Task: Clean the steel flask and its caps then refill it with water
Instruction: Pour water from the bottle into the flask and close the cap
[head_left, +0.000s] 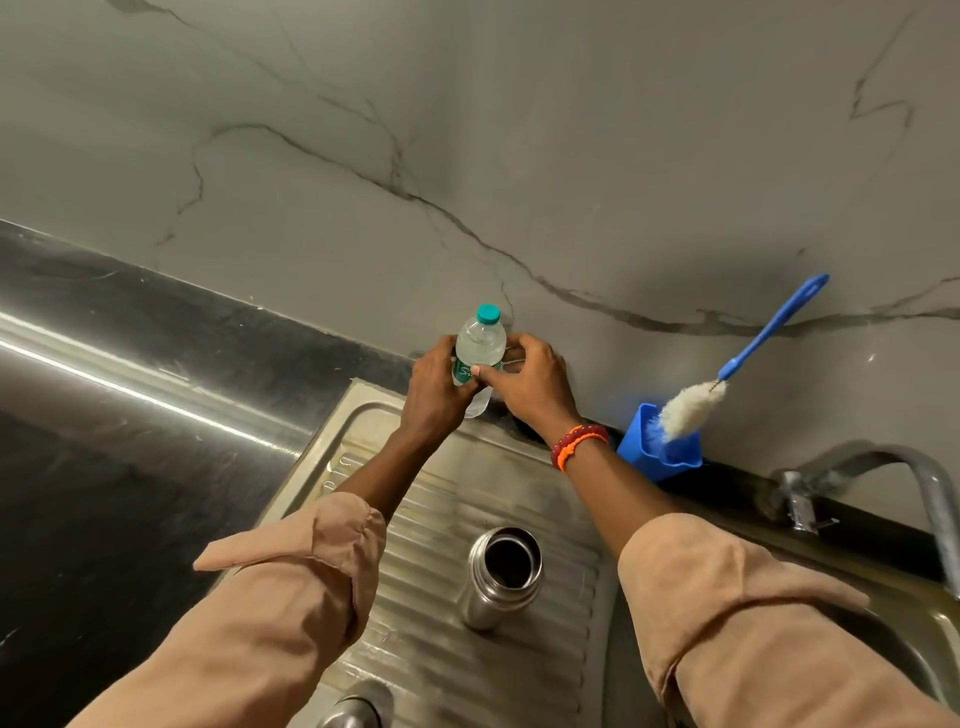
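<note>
Steel cap: rounded metal piece at the near edge of the draining board, partly cut off by the frame; what it is cannot be told for sure.
Flask: steel, upright on the ribbed draining board, mouth open, no cap on it; between the two forearms.
Sleeves: tan cloth, rolled up on both arms.
Sink basin: to the right of the draining board, with a curved tap above it.
Bracelet: red and orange threads on the right wrist.
Blue holder: on the dark tabletop edge by the wall; a blue-handled bottle brush with white bristles leans in it.
Left hand: fingers curled round the label of the plastic bottle.
Right hand: thumb and fingers grip the same bottle from the other side.
Plastic bottle: clear, green cap on, held upright at the far edge of the draining board near the marble wall.
</note>
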